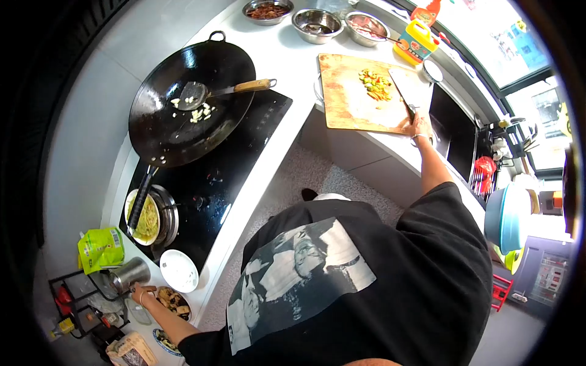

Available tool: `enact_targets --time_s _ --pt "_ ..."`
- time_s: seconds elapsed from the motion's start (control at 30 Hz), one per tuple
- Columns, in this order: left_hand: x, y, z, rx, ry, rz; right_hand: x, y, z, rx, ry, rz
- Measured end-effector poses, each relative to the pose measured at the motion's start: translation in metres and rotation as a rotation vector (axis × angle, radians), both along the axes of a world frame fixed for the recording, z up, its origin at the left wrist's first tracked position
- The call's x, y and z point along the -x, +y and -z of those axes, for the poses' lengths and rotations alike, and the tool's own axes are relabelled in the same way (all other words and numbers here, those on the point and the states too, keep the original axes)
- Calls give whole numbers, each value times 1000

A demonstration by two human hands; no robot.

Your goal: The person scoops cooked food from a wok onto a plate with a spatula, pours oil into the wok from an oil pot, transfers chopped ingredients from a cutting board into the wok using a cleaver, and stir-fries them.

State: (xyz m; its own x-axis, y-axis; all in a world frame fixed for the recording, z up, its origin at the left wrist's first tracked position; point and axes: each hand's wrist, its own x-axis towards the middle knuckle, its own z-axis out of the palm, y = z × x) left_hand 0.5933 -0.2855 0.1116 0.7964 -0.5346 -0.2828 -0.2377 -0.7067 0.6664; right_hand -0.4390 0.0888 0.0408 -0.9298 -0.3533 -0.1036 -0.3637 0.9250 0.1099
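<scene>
At the lower left, my left hand (141, 293) closes at the side of a tilted metal pot (130, 274), where its handle seems to be; the fingers are small and partly hidden. A bowl of chunky food (173, 302) and a white plate (179, 271) lie close by. On the right, my right hand (420, 127) is closed around the dark handle of a kitchen knife (400, 91) at the near right corner of a wooden cutting board (345, 104). The blade rests on the board beside chopped green and orange vegetables (375, 85).
A large black wok (183, 137) holds a spatula (244, 86) and pale chopped pieces. Below it, a bowl of shredded food (146, 221) stands on the hob. Several metal bowls (317, 25) and a yellow jug (416, 43) stand behind the board. A green packet (101, 249) is far left.
</scene>
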Motion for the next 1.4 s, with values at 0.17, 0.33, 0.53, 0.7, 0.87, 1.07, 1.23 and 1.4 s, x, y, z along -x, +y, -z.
enact_targets --time_s 0.17,0.33,0.53,0.7,0.87,1.07,1.23,1.4 --pt "57 49 -18 429 -613 197 24 1 4 -65 145 -218" --pt "256 130 -37 619 -428 964 22 -13 -11 -11 223 -298" --pt "447 167 -33 194 58 1602 2 -28 -1 764 -157 -159" --pt "571 142 -22 179 125 1819 -32 -47 -52 539 -77 -430" --pt "694 122 -24 325 146 2075 -4 -45 -73 587 -172 -429" --pt "814 103 6 224 35 2242 83 -58 -49 468 -127 -773" --pt "893 93 22 372 -270 2210 75 -40 -75 377 -327 -792" --pt "956 76 32 208 -345 2255 33 10 -65 978 -814 -130"
